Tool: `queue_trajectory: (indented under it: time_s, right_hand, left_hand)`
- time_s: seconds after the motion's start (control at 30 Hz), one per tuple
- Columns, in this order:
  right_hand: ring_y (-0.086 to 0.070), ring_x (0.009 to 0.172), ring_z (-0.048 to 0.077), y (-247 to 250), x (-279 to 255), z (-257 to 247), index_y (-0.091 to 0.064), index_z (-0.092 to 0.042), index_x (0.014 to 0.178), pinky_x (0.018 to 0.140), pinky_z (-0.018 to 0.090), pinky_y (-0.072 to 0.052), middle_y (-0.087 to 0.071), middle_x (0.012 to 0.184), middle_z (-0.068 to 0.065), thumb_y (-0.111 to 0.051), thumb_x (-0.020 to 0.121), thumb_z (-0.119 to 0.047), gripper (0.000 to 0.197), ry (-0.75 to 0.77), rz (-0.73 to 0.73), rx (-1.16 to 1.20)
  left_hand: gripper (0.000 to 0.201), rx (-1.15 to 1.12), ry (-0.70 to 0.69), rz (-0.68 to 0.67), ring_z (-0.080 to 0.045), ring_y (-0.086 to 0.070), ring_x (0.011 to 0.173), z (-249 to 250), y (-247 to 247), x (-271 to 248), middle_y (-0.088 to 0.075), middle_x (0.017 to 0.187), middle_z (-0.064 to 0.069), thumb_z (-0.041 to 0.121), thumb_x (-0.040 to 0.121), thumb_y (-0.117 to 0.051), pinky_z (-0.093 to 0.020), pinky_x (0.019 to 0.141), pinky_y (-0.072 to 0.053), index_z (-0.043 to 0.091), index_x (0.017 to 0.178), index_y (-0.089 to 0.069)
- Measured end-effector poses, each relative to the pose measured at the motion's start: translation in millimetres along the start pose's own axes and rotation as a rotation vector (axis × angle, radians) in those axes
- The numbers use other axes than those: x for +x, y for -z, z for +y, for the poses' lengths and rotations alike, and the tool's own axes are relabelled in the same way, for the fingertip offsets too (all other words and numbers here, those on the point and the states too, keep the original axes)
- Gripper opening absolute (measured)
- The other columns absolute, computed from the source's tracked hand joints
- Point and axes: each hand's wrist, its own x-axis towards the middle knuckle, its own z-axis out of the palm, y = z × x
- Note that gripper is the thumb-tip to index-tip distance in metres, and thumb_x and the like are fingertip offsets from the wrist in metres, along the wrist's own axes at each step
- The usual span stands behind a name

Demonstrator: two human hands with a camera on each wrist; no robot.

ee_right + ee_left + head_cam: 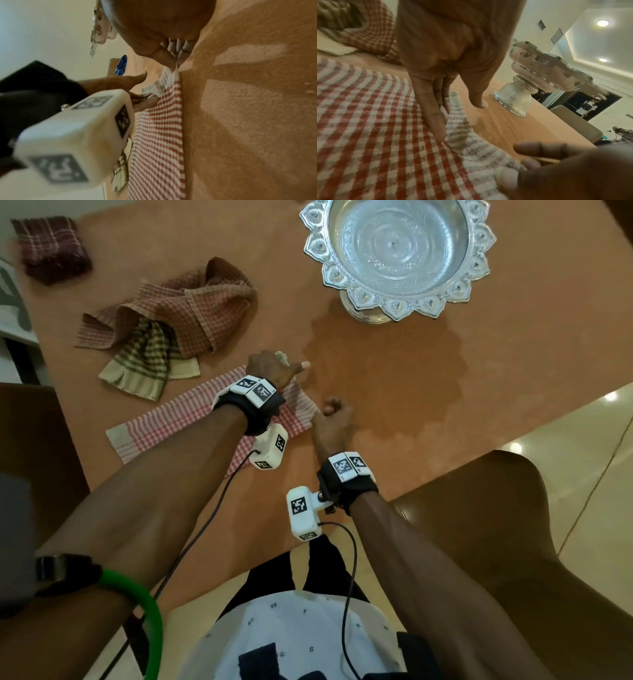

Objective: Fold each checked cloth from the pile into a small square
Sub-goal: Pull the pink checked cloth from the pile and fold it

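A red-and-white checked cloth lies as a long folded strip across the orange table. My left hand rests on the strip's far right corner, its fingers straight and flat on the cloth, thumb spread onto the table. My right hand pinches the near right corner between thumb and fingers, where the cloth is pulled to a point. The pile of a brown-red checked cloth and a green striped one lies just beyond the strip.
A folded dark maroon checked cloth sits at the table's far left corner. A silver pedestal bowl stands at the far right. A brown chair is near my right arm, by the table's edge.
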Motion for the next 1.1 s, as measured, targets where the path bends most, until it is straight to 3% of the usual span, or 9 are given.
queue_trajectory:
  time_s: [0.1,0.17,0.3,0.43,0.53,0.7,0.83,1.0,1.1]
  right_hand:
    - [-0.054,0.069,0.024,-8,-7,-12,-0.061,-0.01,0.083,0.061,0.041,-0.049,-0.058,0.077,0.007,-0.071,0.075,0.001,0.017,0.324,-0.007,-0.034]
    - [-0.049,0.065,0.021,-13,-14,-21,-0.06,-0.008,0.08,0.056,0.038,-0.043,-0.054,0.075,0.004,-0.068,0.079,0.004,0.015,0.478,-0.036,-0.052]
    - [-0.049,0.065,0.022,-24,-28,-31,-0.06,-0.008,0.086,0.055,0.039,-0.042,-0.054,0.076,0.005,-0.062,0.071,0.015,0.028,0.606,-0.145,-0.044]
    - [-0.05,0.07,0.019,-31,-58,-32,-0.061,0.0,0.098,0.057,0.026,-0.039,-0.055,0.082,0.009,-0.057,0.065,0.016,0.037,0.728,-0.301,-0.101]
    - [-0.052,0.078,0.018,-46,-87,-23,-0.06,0.002,0.107,0.06,0.017,-0.039,-0.057,0.096,0.013,-0.057,0.065,0.02,0.046,0.77,-0.448,-0.167]
    - [-0.053,0.076,0.024,-82,-128,-2,-0.057,0.001,0.106,0.059,0.039,-0.049,-0.05,0.099,0.011,-0.07,0.064,0.017,0.047,0.855,-0.654,-0.304]
    - [-0.05,0.071,0.022,-101,-152,7,-0.058,0.002,0.105,0.054,0.037,-0.046,-0.051,0.097,0.013,-0.073,0.071,0.008,0.038,0.883,-0.755,-0.383]
    - [-0.05,0.073,0.026,-124,-179,22,-0.057,0.002,0.109,0.056,0.04,-0.045,-0.053,0.102,0.016,-0.067,0.07,0.009,0.04,0.898,-0.889,-0.476]
    - [-0.049,0.073,0.026,-133,-192,23,-0.057,0.003,0.108,0.056,0.039,-0.045,-0.053,0.1,0.017,-0.068,0.063,0.013,0.048,0.869,-0.951,-0.557]
  left_hand:
    - [0.067,0.048,-0.014,-0.087,-0.037,-0.058,0.115,7,9,1,-0.066,0.119,-0.02,0.068,0.084,-0.06,-0.037,0.093,-0.046,0.002,0.093,-0.067]
    - [0.059,0.084,-0.023,-0.117,-0.036,-0.06,0.115,5,14,4,-0.065,0.122,-0.02,0.055,0.084,-0.07,-0.036,0.088,-0.049,0.001,0.107,-0.067]
    - [0.03,0.116,-0.012,-0.147,-0.036,-0.064,0.102,-8,38,2,-0.065,0.114,-0.022,0.022,0.088,-0.068,-0.034,0.074,-0.048,-0.003,0.105,-0.066]
    - [0.039,-0.122,0.069,-0.076,-0.03,-0.068,0.092,-50,70,5,-0.069,0.102,-0.02,0.024,0.075,-0.076,-0.04,0.082,-0.057,-0.007,0.096,-0.067]
    - [0.036,-0.377,0.141,-0.086,-0.035,-0.07,0.096,-95,84,0,-0.07,0.105,-0.025,0.01,0.075,-0.076,-0.052,0.088,-0.058,-0.01,0.104,-0.068]
    - [0.01,-0.449,0.168,-0.021,-0.034,-0.067,0.097,-161,99,-26,-0.068,0.097,-0.022,-0.001,0.079,-0.073,-0.051,0.088,-0.057,0.0,0.082,-0.064]
    - [0.022,-0.469,0.196,0.067,-0.034,-0.068,0.095,-217,106,-41,-0.07,0.101,-0.023,0.003,0.078,-0.079,-0.05,0.084,-0.059,-0.007,0.095,-0.068]
    - [0.029,-0.376,0.239,0.165,-0.017,-0.061,0.089,-268,106,-54,-0.068,0.096,-0.008,0.013,0.075,-0.082,-0.022,0.063,-0.049,0.005,0.102,-0.072]
    - [0.029,-0.465,0.286,0.195,-0.016,-0.063,0.092,-285,102,-58,-0.068,0.101,-0.009,0.009,0.076,-0.081,-0.027,0.075,-0.054,0.005,0.102,-0.07]
